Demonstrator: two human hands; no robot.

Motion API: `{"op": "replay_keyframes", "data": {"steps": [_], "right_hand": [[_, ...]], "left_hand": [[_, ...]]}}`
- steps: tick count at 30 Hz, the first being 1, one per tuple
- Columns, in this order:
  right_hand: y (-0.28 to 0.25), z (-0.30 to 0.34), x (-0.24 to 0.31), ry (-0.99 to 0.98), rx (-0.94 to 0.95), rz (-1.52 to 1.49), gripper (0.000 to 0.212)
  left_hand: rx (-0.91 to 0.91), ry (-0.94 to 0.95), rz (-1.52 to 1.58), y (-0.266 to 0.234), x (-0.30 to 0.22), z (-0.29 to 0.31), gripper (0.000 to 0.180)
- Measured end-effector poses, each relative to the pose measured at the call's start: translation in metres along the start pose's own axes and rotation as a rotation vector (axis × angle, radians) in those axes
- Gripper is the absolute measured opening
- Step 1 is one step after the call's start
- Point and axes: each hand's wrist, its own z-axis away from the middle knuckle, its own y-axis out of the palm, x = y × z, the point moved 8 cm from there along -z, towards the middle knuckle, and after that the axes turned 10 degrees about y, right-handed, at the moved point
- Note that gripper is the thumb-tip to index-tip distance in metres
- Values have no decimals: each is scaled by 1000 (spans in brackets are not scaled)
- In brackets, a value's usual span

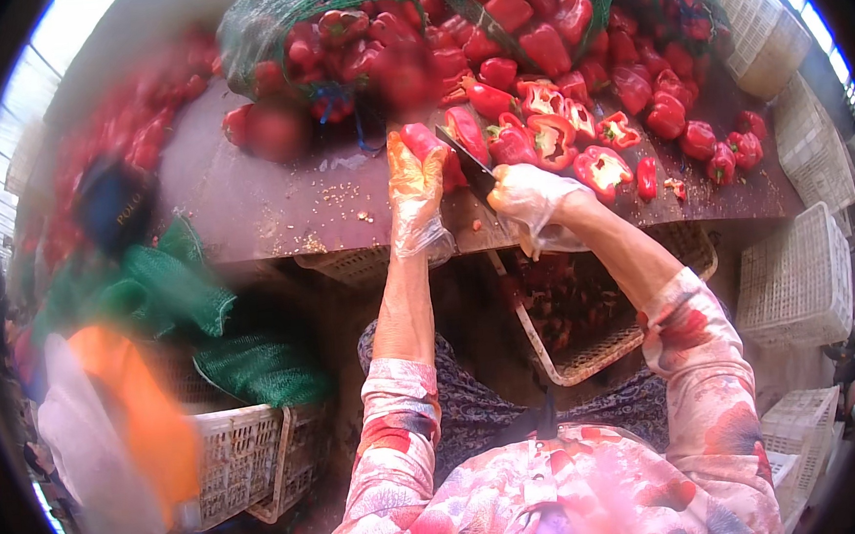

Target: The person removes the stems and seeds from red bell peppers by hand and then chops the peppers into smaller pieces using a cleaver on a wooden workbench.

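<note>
My left hand (413,194), in a thin clear plastic glove, grips a red bell pepper (424,141) just above the table's near edge. A knife (469,155) with a dark blade is held in my right hand (533,194), gloved the same way. Its blade slants up and left, with the tip close beside that pepper; I cannot tell whether they touch. Beyond my right hand lie several cut peppers (550,137) with pale insides showing. One opened pepper (603,169) sits nearest to my right wrist.
Whole red peppers (546,49) are heaped at the back, partly in green mesh bags (319,9). Seeds are scattered on the table (277,203). A crate with scraps (590,360) is below its edge. White crates (795,279) stand right, another crate (238,455) left, near green netting (257,365).
</note>
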Motion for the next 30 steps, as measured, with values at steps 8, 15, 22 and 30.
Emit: {"op": "replay_keyframes", "data": {"steps": [8, 15, 22, 30], "right_hand": [[11, -2, -25, 61, -263, -271, 33], [17, -13, -97, 414, -446, -464, 28], [52, -8, -128, 506, -512, -731, 24], [55, -2, -99, 377, -434, -621, 14]], "left_hand": [[58, -62, 46, -2, -4, -11, 92], [210, -129, -15, -6, -13, -28, 104], [223, -54, 470, 31, -13, -90, 83], [171, 116, -35, 10, 51, -184, 59]]}}
